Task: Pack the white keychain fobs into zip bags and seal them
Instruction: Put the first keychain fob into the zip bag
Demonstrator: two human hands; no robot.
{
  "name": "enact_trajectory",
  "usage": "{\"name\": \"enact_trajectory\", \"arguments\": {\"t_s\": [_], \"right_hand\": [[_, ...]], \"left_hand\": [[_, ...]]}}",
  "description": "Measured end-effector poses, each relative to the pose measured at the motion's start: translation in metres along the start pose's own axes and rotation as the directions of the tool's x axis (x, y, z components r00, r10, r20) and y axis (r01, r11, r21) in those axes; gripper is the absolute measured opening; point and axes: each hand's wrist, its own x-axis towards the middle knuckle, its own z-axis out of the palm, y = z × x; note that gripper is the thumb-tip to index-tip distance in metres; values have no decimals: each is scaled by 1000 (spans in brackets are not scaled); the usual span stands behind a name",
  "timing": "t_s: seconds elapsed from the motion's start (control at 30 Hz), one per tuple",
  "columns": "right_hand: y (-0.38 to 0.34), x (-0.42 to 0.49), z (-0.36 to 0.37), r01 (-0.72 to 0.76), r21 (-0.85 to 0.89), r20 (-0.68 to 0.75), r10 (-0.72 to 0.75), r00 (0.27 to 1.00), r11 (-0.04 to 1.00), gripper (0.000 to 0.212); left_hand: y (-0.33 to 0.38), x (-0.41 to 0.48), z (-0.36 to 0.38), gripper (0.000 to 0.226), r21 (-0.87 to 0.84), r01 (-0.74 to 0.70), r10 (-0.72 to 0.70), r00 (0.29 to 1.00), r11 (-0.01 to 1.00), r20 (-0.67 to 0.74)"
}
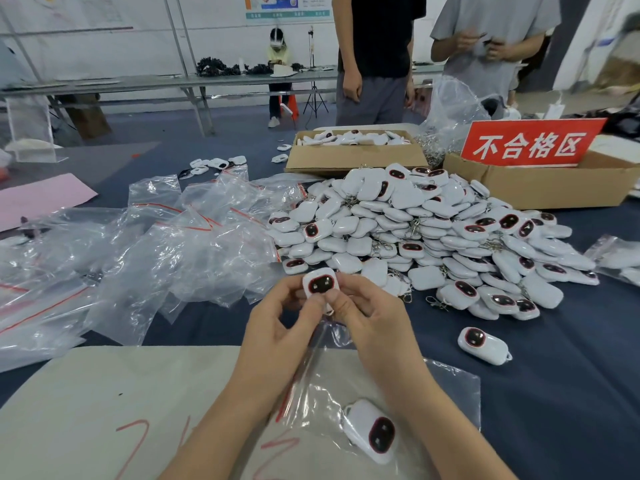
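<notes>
A worker's left hand [277, 327] and right hand [370, 327] meet, fingers of both pinching one white fob [319, 285], dark face up, just in front of the heaped pile of fobs [415, 230]. Nearer the worker than the pile, a clear zip bag [450, 393] lies under the wrists with a second fob [375, 431]. Empty bags [173, 244] sprawl left of the pile; a cardboard box [353, 157] sits behind it.

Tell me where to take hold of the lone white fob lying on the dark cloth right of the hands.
Pinch the lone white plastic fob across its two long rounded sides, at the plain white middle, coming down from above. It lies flat and face up on the dark blue cloth, apart from the pile of white fobs, so both sides are free.
</notes>
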Motion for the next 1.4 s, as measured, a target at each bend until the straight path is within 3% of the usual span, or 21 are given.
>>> {"name": "enact_trajectory", "arguments": {"t_s": [0.2, 0.4, 0.77, 1.2, 1.4], "right_hand": [[-1, -1, -4, -52, 23, 68, 51, 996, 998, 13], [-3, -2, -4, -82, 37, 78, 79, 994, 996, 11], [-4, -1, -6, -86, 32, 74, 84, 994, 996, 11], [-7, -1, -5, -93, 32, 44, 91, 995, 995, 26], [-5, 0, -5, -88, 25, 36, 87, 996, 996, 14]], "left_hand": [[-4, 1, -1, 27, -40, 47, -48, 999, 998, -19], [-3, 1, -2, 11, -4, 16, -16, 1000, 1000, -18], [-5, 3, -4, 14, -12, 46, -46, 999, 999, 11], [-5, 1, -2, 23, -9, 16, -15, 999, 1000, 52], [-4, 1, -2, 19, -4, 19, -19, 999, 1000, 51]]}}
